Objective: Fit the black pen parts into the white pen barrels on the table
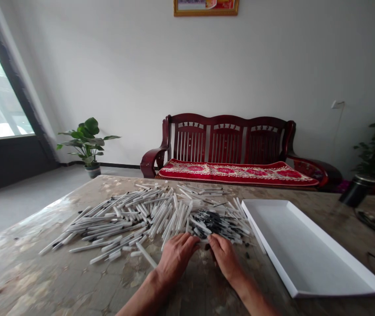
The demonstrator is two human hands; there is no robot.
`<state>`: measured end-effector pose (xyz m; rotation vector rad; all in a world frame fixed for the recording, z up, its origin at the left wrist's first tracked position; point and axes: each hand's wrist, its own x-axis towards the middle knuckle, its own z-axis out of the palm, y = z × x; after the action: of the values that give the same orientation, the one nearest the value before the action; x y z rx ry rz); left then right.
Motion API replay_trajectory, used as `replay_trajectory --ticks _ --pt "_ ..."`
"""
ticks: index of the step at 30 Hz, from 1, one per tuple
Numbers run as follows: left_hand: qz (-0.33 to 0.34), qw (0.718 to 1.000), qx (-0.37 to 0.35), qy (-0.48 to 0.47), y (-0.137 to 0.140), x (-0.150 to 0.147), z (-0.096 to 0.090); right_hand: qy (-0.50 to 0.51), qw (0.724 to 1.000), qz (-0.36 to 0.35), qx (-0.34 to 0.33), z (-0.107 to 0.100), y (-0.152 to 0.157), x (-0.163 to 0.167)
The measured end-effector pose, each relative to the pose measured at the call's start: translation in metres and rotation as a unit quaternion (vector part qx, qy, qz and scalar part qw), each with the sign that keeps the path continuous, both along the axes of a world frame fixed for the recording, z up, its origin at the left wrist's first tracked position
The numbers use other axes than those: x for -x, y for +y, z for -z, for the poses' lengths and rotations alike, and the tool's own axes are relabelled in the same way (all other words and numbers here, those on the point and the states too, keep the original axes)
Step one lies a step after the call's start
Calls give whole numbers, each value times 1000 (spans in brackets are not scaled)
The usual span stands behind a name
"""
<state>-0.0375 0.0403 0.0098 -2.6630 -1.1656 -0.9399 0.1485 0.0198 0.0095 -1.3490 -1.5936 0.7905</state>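
Note:
A wide heap of white pen barrels (pixel 135 215) is spread over the marble table (pixel 42 272). A smaller heap of dark pen parts (pixel 215 221) lies at its right end. My left hand (pixel 176 259) and my right hand (pixel 225 256) rest palm down at the near edge of the dark heap, fingertips close together and touching the pieces. Whether either hand holds a piece is hidden by the fingers. A single white barrel (pixel 146 255) lies just left of my left hand.
A long white tray (pixel 335 274) lies to the right of the heaps. A black cylinder (pixel 357 191) and a dark cable (pixel 373 223) sit at the far right. Behind the table stand a wooden bench (pixel 227 145) and a potted plant (pixel 87 142).

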Motion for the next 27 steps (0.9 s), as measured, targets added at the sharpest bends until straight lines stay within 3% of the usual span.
replay_trajectory --ticks 5,10,20,23,27 --pt "-1 999 50 7 2 0 2 -18 1000 -10 -13 2 3 -2" --pt "-1 989 148 -21 2 0 -2 -11 999 -37 -34 -4 -1 -5" --pt "24 918 370 -141 1 -1 -26 65 995 -70 -26 -2 0 -6" --pt "22 922 367 -123 1 -1 -29 41 996 -68 -36 -8 -2 -7" --pt "-2 952 304 -32 -4 -5 -29 -96 991 -79 -56 -24 -8 -7"
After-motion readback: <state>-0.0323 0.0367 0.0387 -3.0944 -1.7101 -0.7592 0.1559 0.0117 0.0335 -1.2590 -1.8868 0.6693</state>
